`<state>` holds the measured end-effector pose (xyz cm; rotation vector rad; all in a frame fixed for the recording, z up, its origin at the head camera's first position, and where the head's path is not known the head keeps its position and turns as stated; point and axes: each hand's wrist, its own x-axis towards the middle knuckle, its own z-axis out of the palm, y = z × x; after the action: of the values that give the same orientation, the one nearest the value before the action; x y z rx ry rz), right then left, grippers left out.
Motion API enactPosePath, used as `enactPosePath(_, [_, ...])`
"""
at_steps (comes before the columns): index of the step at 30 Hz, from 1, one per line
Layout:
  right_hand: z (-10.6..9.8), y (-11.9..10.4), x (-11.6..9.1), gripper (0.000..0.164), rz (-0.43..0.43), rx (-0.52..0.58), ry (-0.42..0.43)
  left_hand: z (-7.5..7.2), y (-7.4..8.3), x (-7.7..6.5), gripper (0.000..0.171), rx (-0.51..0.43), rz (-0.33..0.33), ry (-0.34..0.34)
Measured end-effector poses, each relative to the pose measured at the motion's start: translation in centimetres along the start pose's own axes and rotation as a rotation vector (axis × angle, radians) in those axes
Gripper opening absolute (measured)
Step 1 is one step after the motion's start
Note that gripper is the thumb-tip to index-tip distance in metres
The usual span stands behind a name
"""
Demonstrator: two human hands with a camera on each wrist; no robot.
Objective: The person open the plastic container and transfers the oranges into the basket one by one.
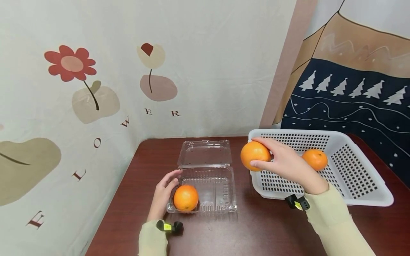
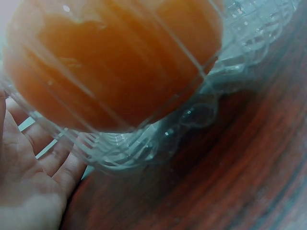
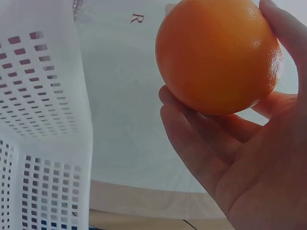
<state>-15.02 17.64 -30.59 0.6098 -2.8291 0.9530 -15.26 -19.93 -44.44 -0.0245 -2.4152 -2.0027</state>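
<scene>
My right hand (image 1: 283, 160) grips an orange (image 1: 255, 156) above the left rim of the white basket, fingers and thumb around its sides. In the right wrist view the same orange (image 3: 218, 55) is held up beside the basket wall. A clear plastic clamshell box (image 1: 213, 190) lies with its lid (image 1: 205, 153) folded back. One orange (image 1: 186, 198) sits in its front left corner. My left hand (image 1: 162, 195) rests against the box's left side, fingers extended along the wall; the left wrist view shows its fingers (image 2: 53, 153) next to the clear wall.
The white perforated basket (image 1: 355, 197) stands at the right of the dark red-brown table (image 1: 256, 231), with another orange (image 1: 315, 159) inside. Behind the table hangs a pale cloth (image 1: 211, 71) printed with flowers and letters; a dark one with trees hangs at the right.
</scene>
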Motion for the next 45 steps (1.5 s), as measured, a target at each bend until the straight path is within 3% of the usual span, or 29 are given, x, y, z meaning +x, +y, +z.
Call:
enactPosePath(12, [-0.7,0.7,0.3,0.072,-0.011,-0.051,-0.027,0.1,0.1,0.0,0.03,0.004,-0.006,0.006])
enactPosePath(23, [-1.0,2.9,1.3,0.073,0.055,-0.05,-0.084,0.0,-0.1,-0.1,0.03,-0.006,-0.012,0.004])
enactPosePath(45, [-1.3,6.6,1.7,0.063,0.224,0.205,-0.111,-0.2,-0.1,-0.1,0.03,-0.007,0.001,-0.007])
